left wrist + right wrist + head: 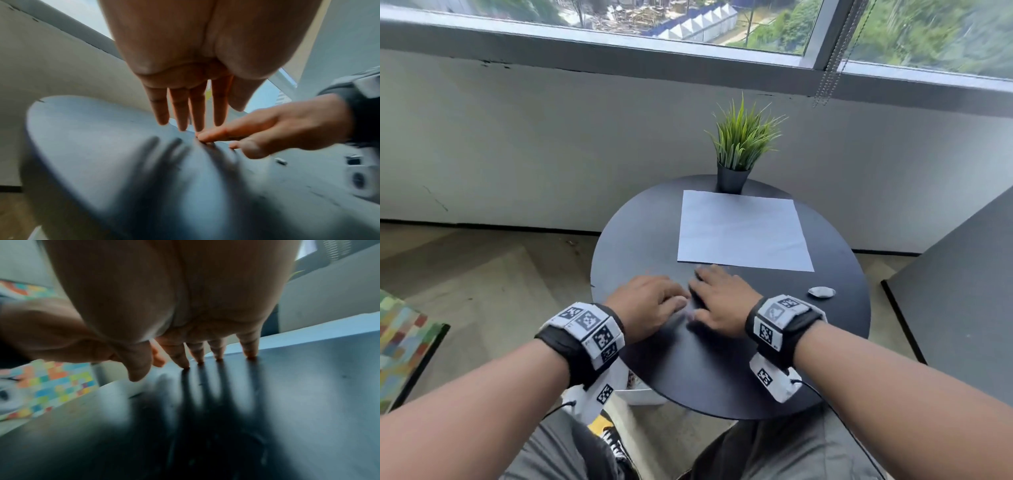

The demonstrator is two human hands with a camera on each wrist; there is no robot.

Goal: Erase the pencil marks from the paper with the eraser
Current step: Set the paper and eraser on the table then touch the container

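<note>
Paper (743,230) lies beyond both flat, empty hands.

A round black worktop (654,240) carries a white sheet of paper (743,231) on its far half, its far edge just beside a dark pot holding a green plant (732,178). A small grey eraser (821,292) lies on the bare worktop near the right edge, apart from the paper's near right corner.
</note>
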